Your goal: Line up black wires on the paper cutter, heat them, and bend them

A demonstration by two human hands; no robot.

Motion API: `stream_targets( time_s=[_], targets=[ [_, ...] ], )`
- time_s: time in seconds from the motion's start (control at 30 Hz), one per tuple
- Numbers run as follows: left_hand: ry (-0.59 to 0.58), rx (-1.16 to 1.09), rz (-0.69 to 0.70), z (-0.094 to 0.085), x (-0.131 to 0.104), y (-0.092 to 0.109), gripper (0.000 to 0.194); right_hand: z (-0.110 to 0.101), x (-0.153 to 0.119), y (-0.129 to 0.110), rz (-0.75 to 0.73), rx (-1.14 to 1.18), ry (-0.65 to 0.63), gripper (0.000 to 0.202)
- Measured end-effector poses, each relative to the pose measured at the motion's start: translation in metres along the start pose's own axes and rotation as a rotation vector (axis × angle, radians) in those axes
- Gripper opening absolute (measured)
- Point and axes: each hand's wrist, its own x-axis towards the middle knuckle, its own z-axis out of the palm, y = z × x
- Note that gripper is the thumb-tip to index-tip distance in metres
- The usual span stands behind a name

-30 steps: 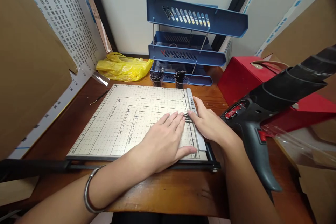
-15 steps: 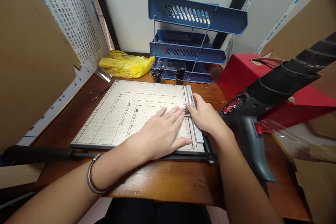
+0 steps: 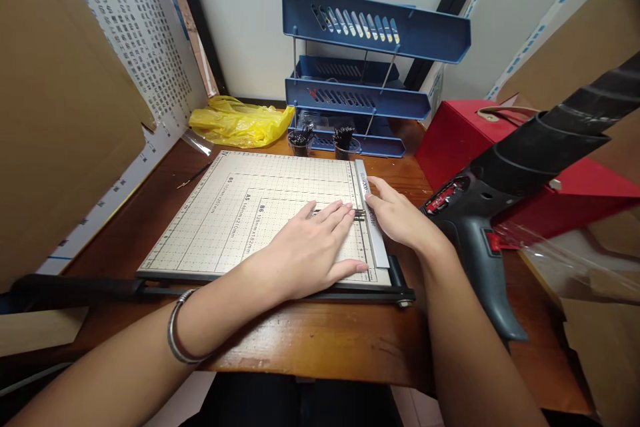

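My left hand point(image 3: 313, 247) lies flat on the cream gridded board of a paper cutter point(image 3: 200, 233), fingers stretched out and thumb apart. Under its fingers is a small bundle of thin black pieces point(image 3: 359, 213), their ends showing toward the metal rail point(image 3: 379, 252); the rest is hidden by the hand. My right hand point(image 3: 400, 217) rests at the rail's outer side, thumb tip touching the rail and forefinger apart from it. Its lower fingers are hidden. The cutter's black blade arm point(image 3: 345, 295) lies along the near edge, its handle point(image 3: 75, 285) to the left.
Behind the board stand two clear cups point(image 3: 299, 148) of thin black pieces, a blue tray rack point(image 3: 350, 97) and a yellow plastic bag point(image 3: 240, 123). To the right are a heat gun point(image 3: 475, 253) with a black nozzle and a red box point(image 3: 450, 137). Cardboard point(image 3: 60, 67) walls the left.
My right hand has shifted slightly right, its thumb moving off the black pieces onto the rail. More of the pieces' ends show. My left hand stays nearly in place.
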Motion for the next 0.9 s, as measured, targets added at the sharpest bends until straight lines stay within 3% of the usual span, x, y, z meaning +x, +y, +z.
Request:
stream_targets(
  time_s=[0.23,0.53,0.9],
  targets=[
    [0.044,0.075,-0.11,0.0,0.0023,0.0047,0.092,-0.0025,-0.0007,0.0001,-0.017,0.048,-0.011,0.054],
    [0.053,0.043,-0.089,0.0026,0.0012,0.0037,0.086,-0.0052,-0.0014,0.0036,-0.061,0.086,-0.051,0.065],
    [-0.001,-0.07,-0.098,0.0001,0.0047,0.0038,0.086,-0.0044,-0.0014,0.0016,-0.058,0.104,-0.064,0.059]
  ],
)
